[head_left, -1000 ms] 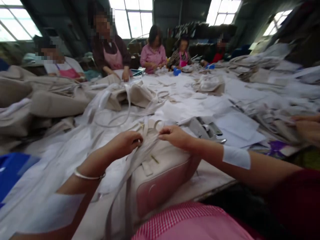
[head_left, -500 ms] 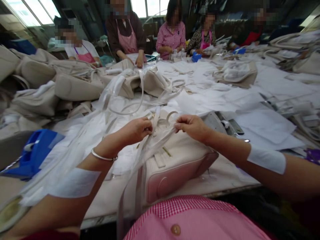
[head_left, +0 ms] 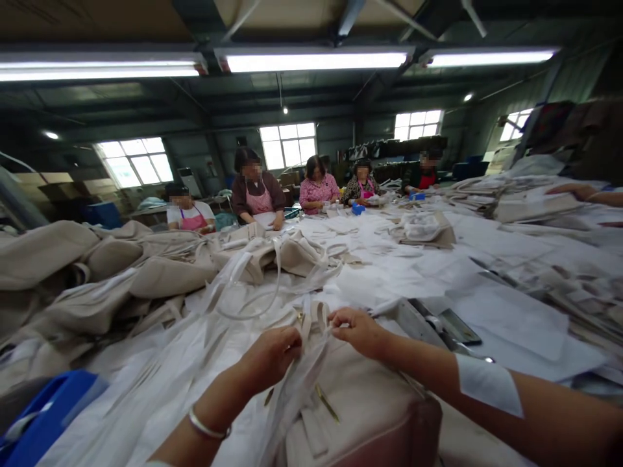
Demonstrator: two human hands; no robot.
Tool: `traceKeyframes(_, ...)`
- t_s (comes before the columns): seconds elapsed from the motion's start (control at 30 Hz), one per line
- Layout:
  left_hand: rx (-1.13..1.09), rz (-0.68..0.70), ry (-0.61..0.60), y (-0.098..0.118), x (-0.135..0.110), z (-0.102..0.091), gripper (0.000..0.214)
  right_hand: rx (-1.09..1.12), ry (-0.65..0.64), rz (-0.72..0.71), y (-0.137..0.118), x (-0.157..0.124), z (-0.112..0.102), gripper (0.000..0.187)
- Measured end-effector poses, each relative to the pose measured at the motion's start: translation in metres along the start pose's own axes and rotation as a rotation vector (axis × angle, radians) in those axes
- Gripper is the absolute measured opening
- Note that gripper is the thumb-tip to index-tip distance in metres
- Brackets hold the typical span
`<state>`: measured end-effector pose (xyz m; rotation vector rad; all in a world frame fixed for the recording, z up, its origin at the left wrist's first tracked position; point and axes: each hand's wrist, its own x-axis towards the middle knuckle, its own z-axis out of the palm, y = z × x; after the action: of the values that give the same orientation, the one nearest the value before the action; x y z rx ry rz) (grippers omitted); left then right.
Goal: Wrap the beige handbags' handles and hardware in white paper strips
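My left hand [head_left: 273, 355] is closed in a pinch on a pale strap [head_left: 292, 399] that rises from a cream handbag [head_left: 370, 415] lying in front of me. My right hand [head_left: 357, 329] is closed on the same strap near its top, a short way to the right. The strap is wrapped in thin white paper and hangs down between my hands over the bag. A silver bangle sits on my left wrist. Small gold fittings show on the bag's top.
A heap of beige bags [head_left: 97, 272] fills the left of the long table [head_left: 487, 272]. White paper sheets and straps cover the table. A blue tape dispenser [head_left: 43, 415] is at the lower left. Several people in aprons [head_left: 257, 194] work at the far end.
The camera has tilted upward, so the ceiling lights show and my hands sit lower in view. Both hands still grip the strap, now slightly closer together.
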<state>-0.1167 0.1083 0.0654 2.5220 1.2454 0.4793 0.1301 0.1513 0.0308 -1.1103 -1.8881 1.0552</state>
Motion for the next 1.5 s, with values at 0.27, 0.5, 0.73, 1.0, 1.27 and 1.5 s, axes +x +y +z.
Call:
traceKeyframes(0.27,-0.326,-0.124,-0.028,-0.001,-0.028,-0.003,0.032,0.126,-0.072,0.19,0.012,-0.005,0.01,0.007)
traceKeyframes(0.5,-0.379,-0.278,-0.012,-0.008,-0.027,0.005,0.027,0.161,-0.062,0.214,0.002,-0.004,0.012,0.007)
traceKeyframes(0.73,-0.403,-0.354,0.019,-0.014,-0.027,0.008,0.015,0.217,-0.051,0.243,0.014,-0.003,0.015,0.004)
traceKeyframes(1.0,-0.287,-0.373,-0.069,-0.02,-0.02,0.012,0.006,0.254,-0.052,0.297,0.014,-0.007,0.014,0.004)
traceKeyframes(1.27,-0.257,-0.381,-0.087,-0.025,-0.02,0.008,0.006,0.258,-0.016,0.282,0.005,-0.007,0.011,0.01)
traceKeyframes(1.5,-0.103,-0.346,-0.085,-0.026,-0.027,0.012,0.009,0.255,-0.079,0.293,0.006,-0.009,0.01,0.007)
